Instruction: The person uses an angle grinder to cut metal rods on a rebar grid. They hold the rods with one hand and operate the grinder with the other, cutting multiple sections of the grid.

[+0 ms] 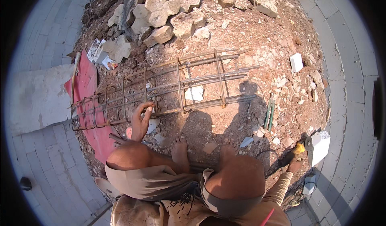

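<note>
A rusty rebar cage lies on the ground before me, long bars tied by several square stirrups. My left hand is at its near long bar, thumb and forefinger curled together beside a stirrup corner; the fingertips' exact contact is hard to see. At the lower right, my right hand is closed around an angle grinder with a yellow and black body. Its round grey disc stands beside a white block. Whether the disc touches the block cannot be told. My bare feet are between the cage and my bent knees.
Broken paving stones are heaped beyond the cage. A red sheet passes under its left end. Green-handled tool lies on the rubble to the right, below a small white block. Grey paving borders the dirt.
</note>
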The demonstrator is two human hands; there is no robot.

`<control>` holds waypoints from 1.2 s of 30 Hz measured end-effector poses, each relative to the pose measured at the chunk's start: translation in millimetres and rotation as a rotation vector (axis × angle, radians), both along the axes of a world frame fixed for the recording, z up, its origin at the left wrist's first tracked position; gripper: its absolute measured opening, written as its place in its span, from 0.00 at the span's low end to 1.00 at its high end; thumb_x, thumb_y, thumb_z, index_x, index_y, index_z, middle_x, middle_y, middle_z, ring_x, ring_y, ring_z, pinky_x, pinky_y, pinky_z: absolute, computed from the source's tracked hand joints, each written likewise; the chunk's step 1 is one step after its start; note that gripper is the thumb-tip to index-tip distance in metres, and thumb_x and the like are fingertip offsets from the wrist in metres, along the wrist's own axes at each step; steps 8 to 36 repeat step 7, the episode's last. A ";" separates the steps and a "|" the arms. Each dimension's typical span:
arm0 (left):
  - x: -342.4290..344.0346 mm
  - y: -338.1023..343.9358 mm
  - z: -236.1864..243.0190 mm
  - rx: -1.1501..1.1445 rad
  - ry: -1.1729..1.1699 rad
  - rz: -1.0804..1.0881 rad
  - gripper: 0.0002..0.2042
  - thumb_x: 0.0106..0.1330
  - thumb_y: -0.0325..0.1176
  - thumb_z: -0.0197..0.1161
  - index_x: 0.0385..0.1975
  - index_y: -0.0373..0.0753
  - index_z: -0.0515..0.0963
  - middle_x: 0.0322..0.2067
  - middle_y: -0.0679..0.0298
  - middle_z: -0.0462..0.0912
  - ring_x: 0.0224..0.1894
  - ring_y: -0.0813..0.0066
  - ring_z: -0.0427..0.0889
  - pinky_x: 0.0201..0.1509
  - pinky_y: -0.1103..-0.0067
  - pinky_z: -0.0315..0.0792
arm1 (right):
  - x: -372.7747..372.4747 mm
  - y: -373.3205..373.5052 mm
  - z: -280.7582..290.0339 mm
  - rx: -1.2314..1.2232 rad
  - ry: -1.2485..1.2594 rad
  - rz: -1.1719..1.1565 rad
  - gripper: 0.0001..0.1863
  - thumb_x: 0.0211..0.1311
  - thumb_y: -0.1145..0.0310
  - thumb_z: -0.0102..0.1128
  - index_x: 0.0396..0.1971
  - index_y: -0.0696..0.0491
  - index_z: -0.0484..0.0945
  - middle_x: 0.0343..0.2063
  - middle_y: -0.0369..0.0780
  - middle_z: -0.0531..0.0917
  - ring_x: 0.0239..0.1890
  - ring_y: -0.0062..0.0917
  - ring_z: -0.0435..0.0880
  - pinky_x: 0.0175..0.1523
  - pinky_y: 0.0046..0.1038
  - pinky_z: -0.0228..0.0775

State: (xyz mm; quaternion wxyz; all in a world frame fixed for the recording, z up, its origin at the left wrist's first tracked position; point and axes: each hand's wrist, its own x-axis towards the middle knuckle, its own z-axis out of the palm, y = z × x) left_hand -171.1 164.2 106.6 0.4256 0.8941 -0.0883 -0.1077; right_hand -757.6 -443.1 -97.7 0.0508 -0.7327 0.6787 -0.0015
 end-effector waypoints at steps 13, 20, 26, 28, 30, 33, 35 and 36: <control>-81.0 -7.1 3.9 0.206 -0.047 -0.184 0.13 0.77 0.37 0.63 0.51 0.35 0.83 0.40 0.59 0.88 0.45 0.70 0.86 0.51 0.74 0.78 | 104.9 152.6 2.2 0.545 -0.577 0.084 0.38 0.67 0.52 0.70 0.67 0.63 0.72 0.56 0.53 0.82 0.54 0.44 0.83 0.61 0.41 0.74; -81.0 -7.1 3.9 0.206 -0.047 -0.184 0.13 0.77 0.37 0.63 0.51 0.35 0.83 0.40 0.59 0.88 0.45 0.70 0.86 0.51 0.74 0.78 | 104.9 152.6 2.2 0.545 -0.577 0.084 0.38 0.67 0.52 0.70 0.67 0.63 0.72 0.56 0.53 0.82 0.54 0.44 0.83 0.61 0.41 0.74; -81.0 -7.1 3.9 0.206 -0.047 -0.184 0.13 0.77 0.37 0.63 0.51 0.35 0.83 0.40 0.59 0.88 0.45 0.70 0.86 0.51 0.74 0.78 | 104.9 152.6 2.2 0.545 -0.577 0.084 0.38 0.67 0.52 0.70 0.67 0.63 0.72 0.56 0.53 0.82 0.54 0.44 0.83 0.61 0.41 0.74; -81.0 -7.1 3.9 0.206 -0.047 -0.184 0.13 0.77 0.37 0.63 0.51 0.35 0.83 0.40 0.59 0.88 0.45 0.70 0.86 0.51 0.74 0.78 | 104.9 152.6 2.2 0.545 -0.577 0.084 0.38 0.67 0.52 0.70 0.67 0.63 0.72 0.56 0.53 0.82 0.54 0.44 0.83 0.61 0.41 0.74; -81.0 -7.1 3.9 0.206 -0.047 -0.184 0.13 0.77 0.37 0.63 0.51 0.35 0.83 0.40 0.59 0.88 0.45 0.70 0.86 0.51 0.74 0.78 | 104.9 152.6 2.2 0.545 -0.577 0.084 0.38 0.67 0.52 0.70 0.67 0.63 0.72 0.56 0.53 0.82 0.54 0.44 0.83 0.61 0.41 0.74; -81.0 -7.1 3.9 0.206 -0.047 -0.184 0.13 0.77 0.37 0.63 0.51 0.35 0.83 0.40 0.59 0.88 0.45 0.70 0.86 0.51 0.74 0.78 | 104.9 152.6 2.2 0.545 -0.577 0.084 0.38 0.67 0.52 0.70 0.67 0.63 0.72 0.56 0.53 0.82 0.54 0.44 0.83 0.61 0.41 0.74; -81.0 -7.1 3.9 0.206 -0.047 -0.184 0.13 0.77 0.37 0.63 0.51 0.35 0.83 0.40 0.59 0.88 0.45 0.70 0.86 0.51 0.74 0.78 | 104.9 152.6 2.2 0.545 -0.577 0.084 0.38 0.67 0.52 0.70 0.67 0.63 0.72 0.56 0.53 0.82 0.54 0.44 0.83 0.61 0.41 0.74; -81.0 -7.1 3.9 0.206 -0.047 -0.184 0.13 0.77 0.37 0.63 0.51 0.35 0.83 0.40 0.59 0.88 0.45 0.70 0.86 0.51 0.74 0.78 | 104.9 152.6 2.2 0.545 -0.577 0.084 0.38 0.67 0.52 0.70 0.67 0.63 0.72 0.56 0.53 0.82 0.54 0.44 0.83 0.61 0.41 0.74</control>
